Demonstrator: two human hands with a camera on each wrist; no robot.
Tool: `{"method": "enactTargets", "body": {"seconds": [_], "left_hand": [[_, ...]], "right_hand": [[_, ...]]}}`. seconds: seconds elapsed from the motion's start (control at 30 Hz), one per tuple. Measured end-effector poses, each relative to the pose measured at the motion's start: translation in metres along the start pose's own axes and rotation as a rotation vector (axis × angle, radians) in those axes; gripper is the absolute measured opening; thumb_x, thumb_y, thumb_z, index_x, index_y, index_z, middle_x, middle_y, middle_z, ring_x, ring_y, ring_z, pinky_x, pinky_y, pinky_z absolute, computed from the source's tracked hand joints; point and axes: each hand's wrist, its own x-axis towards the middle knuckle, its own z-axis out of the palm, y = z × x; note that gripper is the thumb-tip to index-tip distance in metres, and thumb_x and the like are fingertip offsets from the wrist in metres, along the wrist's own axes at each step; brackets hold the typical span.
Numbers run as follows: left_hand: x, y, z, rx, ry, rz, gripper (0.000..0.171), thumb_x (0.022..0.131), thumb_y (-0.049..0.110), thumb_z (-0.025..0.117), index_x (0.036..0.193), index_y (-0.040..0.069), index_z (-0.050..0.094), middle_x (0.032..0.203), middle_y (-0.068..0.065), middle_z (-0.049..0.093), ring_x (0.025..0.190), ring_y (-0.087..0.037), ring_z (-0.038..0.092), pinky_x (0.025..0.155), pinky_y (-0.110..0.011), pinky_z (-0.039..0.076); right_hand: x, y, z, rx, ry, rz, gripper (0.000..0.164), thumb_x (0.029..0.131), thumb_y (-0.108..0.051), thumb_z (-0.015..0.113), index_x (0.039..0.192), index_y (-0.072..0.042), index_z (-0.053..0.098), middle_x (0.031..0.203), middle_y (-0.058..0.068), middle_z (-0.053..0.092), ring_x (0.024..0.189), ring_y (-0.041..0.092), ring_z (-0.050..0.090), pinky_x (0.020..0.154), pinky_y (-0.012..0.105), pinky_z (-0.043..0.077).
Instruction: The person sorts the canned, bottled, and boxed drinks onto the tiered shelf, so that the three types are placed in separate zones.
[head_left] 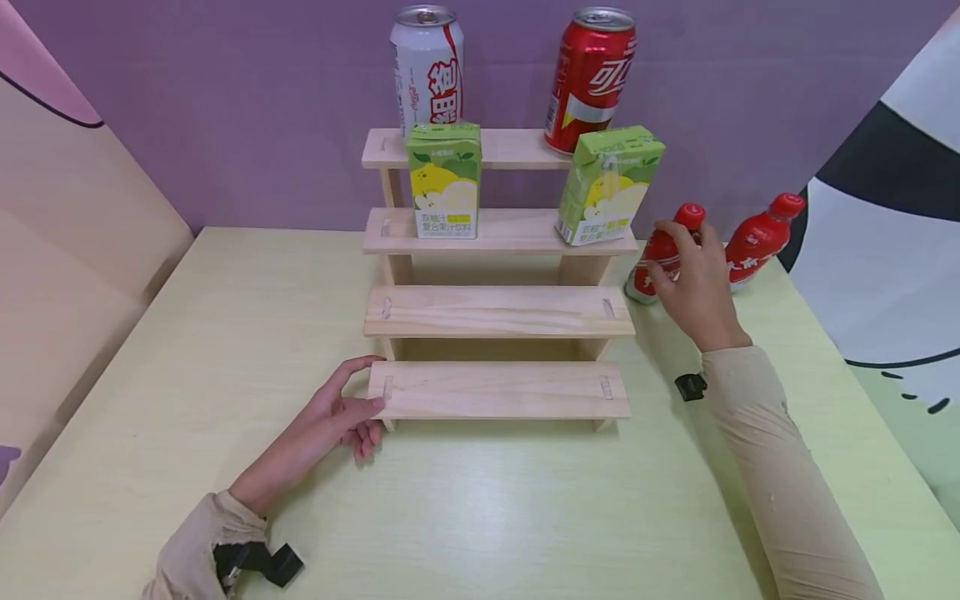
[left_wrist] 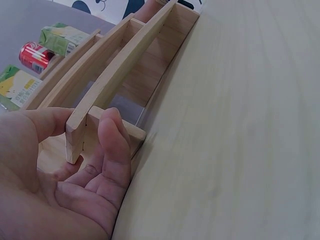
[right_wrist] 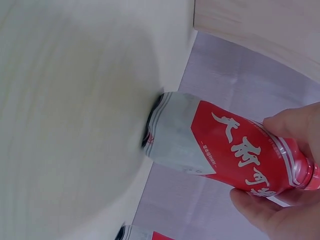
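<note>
Your right hand (head_left: 697,283) has hold of a red bottle (right_wrist: 235,145). Its thumb is on one side and its fingers are on the other, high up on the bottle. In the head view, the bottle is just past your palm, on the left side of it. The red cap (head_left: 690,215) pokes up beside your fingers. In the right wrist view, the pale bottom part sticks out past your fingertips, down by the table (head_left: 480,517). You can't tell for sure if the bottom is touching the table. The bottle is just to the right of the wooden rack (head_left: 498,392).

A second red bottle (head_left: 761,237) is near your right hand, on the other side from the rack. Your fingers are not on that one.

Your left hand (head_left: 337,417) pinches the left end of the lowest step of the rack. The thumb is on top, and some of the other fingers are bent below. The two red bottles are well away from this hand.

The rack has four steps. On the top step, a white can (head_left: 427,75) is on the left and a red can (head_left: 592,75) is on the right. One step down, there is a green juice box (head_left: 446,183) on the left and another green box (head_left: 609,187) on the right, turned a bit. Behind the rack is a purple wall (head_left: 285,125).
</note>
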Motion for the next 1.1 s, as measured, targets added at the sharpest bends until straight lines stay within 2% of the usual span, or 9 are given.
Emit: {"method": "enactTargets", "body": {"seconds": [0.4,0.67,1.1], "left_hand": [[-0.001,0.001,0.000,0.015,-0.002,0.004,0.055,0.102,0.026,0.058,0.148,0.026,0.028,0.077,-0.017,0.063,0.063,-0.021,0.058,0.059,-0.034,0.055],[0.000,0.001,-0.001,0.019,-0.004,0.000,0.055,0.102,0.027,0.058,0.148,0.027,0.028,0.077,-0.017,0.063,0.064,-0.021,0.059,0.059,-0.034,0.055],[-0.001,-0.001,-0.001,0.018,-0.007,0.002,0.057,0.102,0.029,0.058,0.149,0.026,0.026,0.079,-0.017,0.063,0.064,-0.021,0.059,0.060,-0.034,0.055]], "right_hand": [[0.001,-0.004,-0.011,-0.005,-0.033,0.006,0.058,0.089,-0.006,0.070,0.144,-0.011,0.052,0.139,0.027,0.044,0.124,0.046,0.044,0.090,0.068,0.046],[0.000,-0.014,-0.017,-0.007,-0.031,0.018,0.059,0.089,-0.011,0.071,0.145,-0.012,0.052,0.141,0.026,0.046,0.126,0.044,0.044,0.091,0.069,0.045],[-0.001,-0.042,-0.036,0.039,0.071,-0.048,0.057,0.086,-0.011,0.074,0.140,-0.013,0.057,0.135,0.024,0.052,0.121,0.042,0.048,0.090,0.067,0.046]]}}
